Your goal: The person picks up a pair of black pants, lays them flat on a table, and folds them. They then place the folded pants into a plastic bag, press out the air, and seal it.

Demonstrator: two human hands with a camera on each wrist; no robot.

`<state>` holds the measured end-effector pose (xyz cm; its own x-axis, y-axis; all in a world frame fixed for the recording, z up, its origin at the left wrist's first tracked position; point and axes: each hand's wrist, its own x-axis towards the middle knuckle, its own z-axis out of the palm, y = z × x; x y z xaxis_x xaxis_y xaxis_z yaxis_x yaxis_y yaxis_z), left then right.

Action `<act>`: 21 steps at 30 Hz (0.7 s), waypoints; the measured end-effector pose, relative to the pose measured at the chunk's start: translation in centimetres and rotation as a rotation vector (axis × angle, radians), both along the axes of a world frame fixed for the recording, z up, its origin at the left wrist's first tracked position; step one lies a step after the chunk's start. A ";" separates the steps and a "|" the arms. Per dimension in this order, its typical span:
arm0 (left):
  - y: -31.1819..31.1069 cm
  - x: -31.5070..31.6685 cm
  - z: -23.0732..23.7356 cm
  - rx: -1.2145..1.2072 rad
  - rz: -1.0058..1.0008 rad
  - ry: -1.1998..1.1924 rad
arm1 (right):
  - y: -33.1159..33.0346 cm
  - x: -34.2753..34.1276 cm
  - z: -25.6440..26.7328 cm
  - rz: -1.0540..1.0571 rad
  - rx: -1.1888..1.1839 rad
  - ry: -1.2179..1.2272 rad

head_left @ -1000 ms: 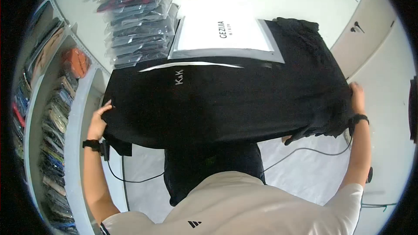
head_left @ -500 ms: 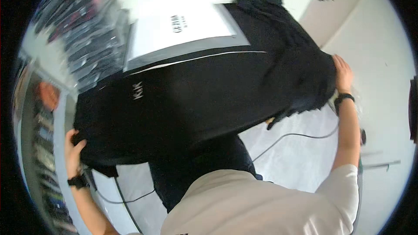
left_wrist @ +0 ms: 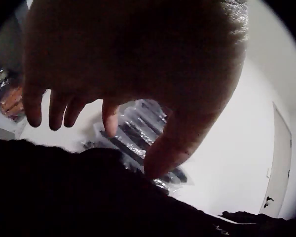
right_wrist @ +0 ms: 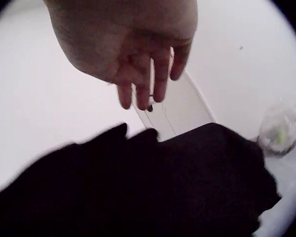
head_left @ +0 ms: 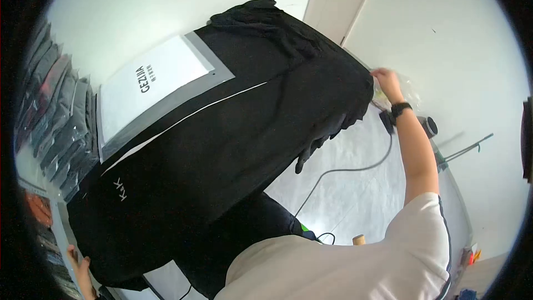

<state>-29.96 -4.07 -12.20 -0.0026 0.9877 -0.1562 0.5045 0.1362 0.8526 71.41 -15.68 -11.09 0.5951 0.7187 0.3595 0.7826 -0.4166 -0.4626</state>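
A long black garment (head_left: pixel 311 94) with small K&K lettering lies spread diagonally in the head view. At its lower left end is the left hand (head_left: pixel 81 271), thumb and fingers apart by the edge. The left wrist view shows that hand (left_wrist: pixel 133 59) over the black cloth (left_wrist: pixel 64 187), fingers loosely extended, thumb tip at the cloth's edge. By the far right corner is the right hand (head_left: pixel 390 84). In the right wrist view its fingers hang nearly straight, this hand (right_wrist: pixel 130 44) standing above the dark cloth (right_wrist: pixel 153 182) with a gap between.
A white printed sheet (head_left: pixel 150 86) in a grey-edged bag rests on the garment's upper side. Bagged folded clothes (head_left: pixel 61 116) are stacked at the left, above shelves with an orange packet (head_left: pixel 39 207). A cable (head_left: pixel 344 170) runs at the right, below a clear bag (head_left: pixel 408 91).
The head view has turned to the right, so the garment now slants more steeply and the stack sits farther left. The left hand appears lower, near the frame's bottom left; the right hand remains by the garment's right end.
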 end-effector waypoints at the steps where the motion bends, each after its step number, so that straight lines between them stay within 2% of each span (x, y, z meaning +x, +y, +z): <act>1: -0.1 1.8 0.8 0.154 0.114 0.149 | 0.4 0.6 0.0 -0.016 0.001 0.005; 2: 0.1 3.1 1.5 0.313 0.229 0.295 | 1.6 -0.1 0.3 -0.046 -0.028 0.223; 3: 1.0 1.5 0.8 0.363 0.165 0.383 | 2.5 -1.1 0.6 -0.071 -0.053 0.441; 4: 0.7 3.5 1.5 0.373 0.159 0.385 | 3.1 -2.3 0.9 -0.076 -0.043 0.445; 6: -2.2 11.4 4.0 0.490 -0.141 0.508 | 3.9 -4.2 1.3 -0.110 -0.112 0.323; 8: -4.8 18.8 5.6 0.451 -0.223 0.489 | 4.8 -3.1 0.4 -0.117 -0.044 0.398; 10: -6.3 24.6 7.3 0.636 -0.498 0.644 | 5.2 -3.3 0.7 -0.043 -0.033 0.310; 11: -6.8 23.9 4.7 0.511 -0.575 0.594 | 5.2 -3.5 1.0 -0.041 -0.040 0.309; 13: -7.9 27.1 3.9 0.406 -0.582 0.623 | 5.1 -3.9 1.6 0.117 0.211 0.278; 16: -7.5 26.5 1.9 0.383 -0.599 0.699 | 4.0 -2.5 2.2 0.051 0.263 0.408; 17: -7.0 25.2 1.4 0.317 -0.654 0.727 | 3.5 -2.6 2.1 0.012 0.158 0.264; 18: -6.7 24.9 1.6 0.250 -0.708 0.754 | 3.4 -1.7 1.3 0.010 0.156 0.257; 19: -6.6 24.6 2.2 0.035 -0.721 0.803 | 3.3 -0.9 0.2 0.034 0.031 0.289; 20: -6.6 24.8 2.2 0.041 -0.719 0.800 | 3.4 -0.9 -0.1 0.060 -0.090 0.322; 21: -6.5 24.9 2.2 0.264 -0.750 0.706 | 3.8 -0.8 -0.1 0.064 -0.094 0.168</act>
<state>-5.08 -10.60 -10.01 0.6146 0.7768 -0.1371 0.7746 -0.5615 0.2912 70.57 -11.88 -11.24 0.5930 0.7829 0.1881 0.7240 -0.4162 -0.5502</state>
